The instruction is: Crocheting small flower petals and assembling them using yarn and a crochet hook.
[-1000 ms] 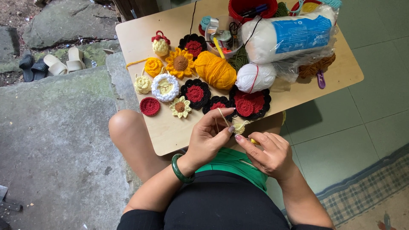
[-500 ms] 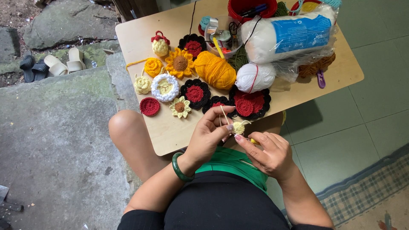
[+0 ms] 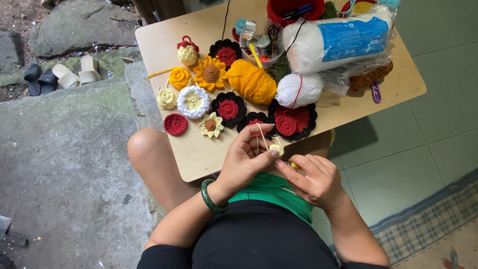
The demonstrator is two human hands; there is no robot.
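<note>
My left hand [image 3: 245,158] pinches a small pale-yellow crochet piece [image 3: 277,148] at the front edge of a low wooden table [image 3: 199,154], with a cream strand looped over its fingers. My right hand [image 3: 314,178] sits just right of it, holding a crochet hook with a yellow handle [image 3: 295,165] whose tip points at the piece. A green bangle [image 3: 208,197] circles my left wrist. Both hands hover over my lap.
On the table lie several crocheted flowers: a sunflower [image 3: 211,73], a white ring flower [image 3: 193,101], red-and-black ones [image 3: 228,108], a red disc [image 3: 175,124]. Behind stand an orange yarn ball [image 3: 254,82], a white ball [image 3: 298,90], a bagged white roll [image 3: 338,42]. Sandals [image 3: 59,74] rest far left.
My left fingers have shifted slightly on the small piece and the strand; the hands stay in the same spot by the table edge.
</note>
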